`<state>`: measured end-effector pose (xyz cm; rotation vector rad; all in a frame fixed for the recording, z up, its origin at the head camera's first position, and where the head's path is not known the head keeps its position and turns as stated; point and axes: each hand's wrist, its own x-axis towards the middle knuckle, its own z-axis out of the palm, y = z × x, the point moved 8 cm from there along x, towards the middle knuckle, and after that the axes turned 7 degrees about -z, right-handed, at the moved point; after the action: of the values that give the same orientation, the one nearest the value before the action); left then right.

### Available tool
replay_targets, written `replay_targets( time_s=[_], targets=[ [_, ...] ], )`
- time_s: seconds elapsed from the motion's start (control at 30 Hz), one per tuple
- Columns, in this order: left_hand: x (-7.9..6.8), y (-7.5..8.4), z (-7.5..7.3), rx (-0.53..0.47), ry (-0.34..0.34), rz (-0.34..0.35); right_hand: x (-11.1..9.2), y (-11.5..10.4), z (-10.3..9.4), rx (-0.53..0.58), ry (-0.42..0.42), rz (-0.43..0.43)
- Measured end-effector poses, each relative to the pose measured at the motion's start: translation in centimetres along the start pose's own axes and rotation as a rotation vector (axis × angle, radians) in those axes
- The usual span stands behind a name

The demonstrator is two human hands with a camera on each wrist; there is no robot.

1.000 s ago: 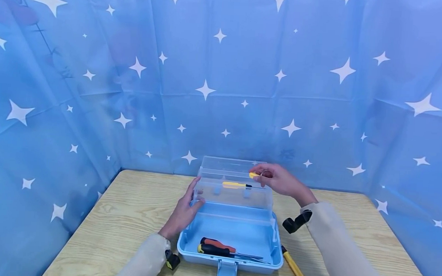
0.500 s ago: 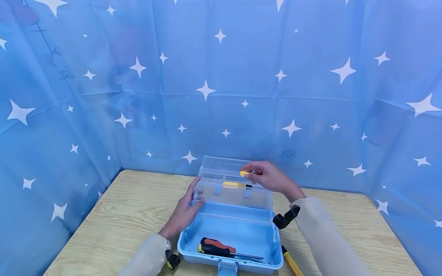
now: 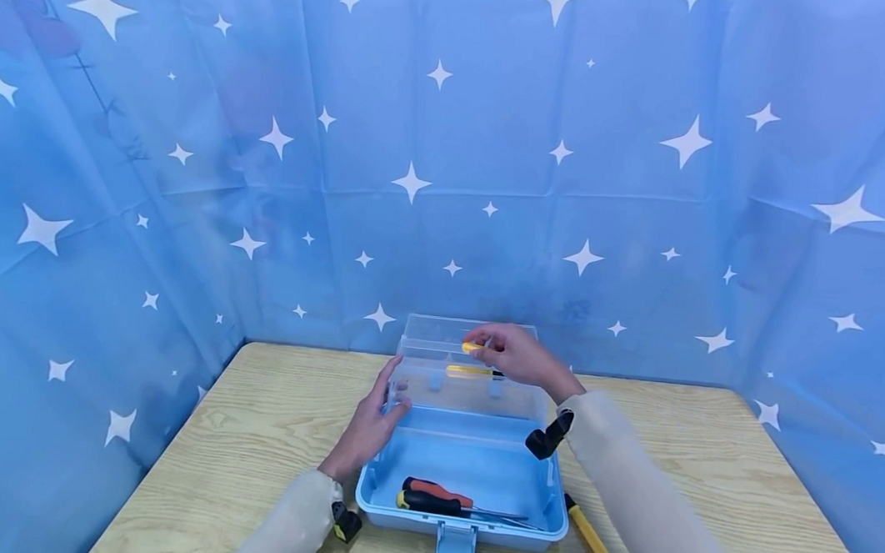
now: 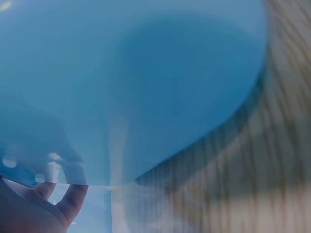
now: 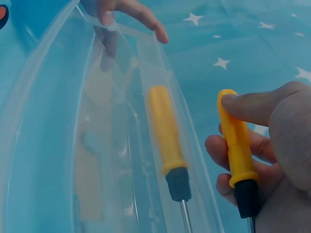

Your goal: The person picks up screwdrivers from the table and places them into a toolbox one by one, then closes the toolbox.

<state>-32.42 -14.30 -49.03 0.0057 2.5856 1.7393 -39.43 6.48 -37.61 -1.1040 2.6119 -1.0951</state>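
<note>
The right hand (image 3: 515,353) pinches a screwdriver (image 5: 237,145) by its handle, thumb near the butt. The left hand (image 3: 368,424) grips the tray (image 3: 474,399).

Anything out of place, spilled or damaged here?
Possibly: a yellow-handled tool lies slanted on the table beside the blue toolbox, while two screwdrivers lie inside it. No spill or damage visible.

The screwdriver (image 5: 238,153) you hold has a smooth, faintly shiny plastic handle (image 5: 235,141) and a metal shaft (image 5: 251,224). Your tray (image 3: 473,400) is clear, glossy plastic, the box (image 3: 400,520) smooth opaque plastic; your table (image 3: 269,426) shows wood grain, the curtain (image 3: 464,144) creased cloth.
</note>
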Motion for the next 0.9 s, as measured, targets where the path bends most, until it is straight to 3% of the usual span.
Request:
replay_targets(
  time_s=[0.33, 0.9],
  targets=[
    [-0.1, 0.1, 0.1, 0.007, -0.002, -0.01, 0.6, 0.2, 0.6, -0.006, 0.002, -0.02],
    [0.1, -0.1, 0.0, -0.001, -0.009, -0.023, 1.3, 1.7, 1.8, -0.007, 0.048, 0.075]
  ],
)
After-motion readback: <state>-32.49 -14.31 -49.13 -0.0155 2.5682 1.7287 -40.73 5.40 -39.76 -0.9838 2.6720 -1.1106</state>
